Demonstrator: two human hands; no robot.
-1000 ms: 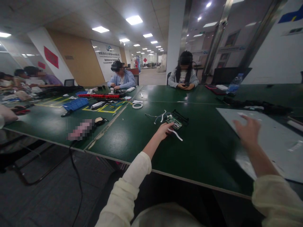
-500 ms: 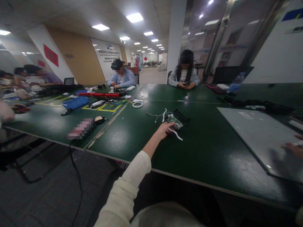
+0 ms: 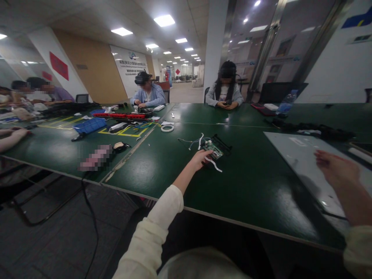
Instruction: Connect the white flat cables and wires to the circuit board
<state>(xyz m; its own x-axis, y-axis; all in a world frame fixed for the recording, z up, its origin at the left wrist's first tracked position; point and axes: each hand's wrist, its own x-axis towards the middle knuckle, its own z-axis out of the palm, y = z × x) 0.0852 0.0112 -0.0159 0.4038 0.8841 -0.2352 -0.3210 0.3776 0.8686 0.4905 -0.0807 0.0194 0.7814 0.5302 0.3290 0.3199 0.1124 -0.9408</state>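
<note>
In the head view, my left hand [image 3: 200, 159] is closed on the near-left edge of a green circuit board [image 3: 214, 150], thumb on top. The board sits in or against a black plastic frame [image 3: 221, 144]. A white ribbon cable [image 3: 215, 166] curls out on the near side, and another white strip [image 3: 200, 141] stands up behind. Thin wires [image 3: 186, 142] trail to the left on the table. My right hand [image 3: 334, 166] is raised over the grey panel [image 3: 293, 155], fingers curled together; whatever they may hold is too small to make out.
On the green table [image 3: 247, 193] lie a white tape roll [image 3: 167, 128], a small wrench [image 3: 173, 115], a blue tray [image 3: 89, 126] and a blurred pink object [image 3: 95, 158]. A water bottle [image 3: 287, 102] stands at the back right. Two people [image 3: 149, 93] sit across the table; others are at left.
My right hand has come in from the right edge, moving left and up over the grey panel. My left hand keeps its grip on the circuit board. A person's arm at far left has shifted.
</note>
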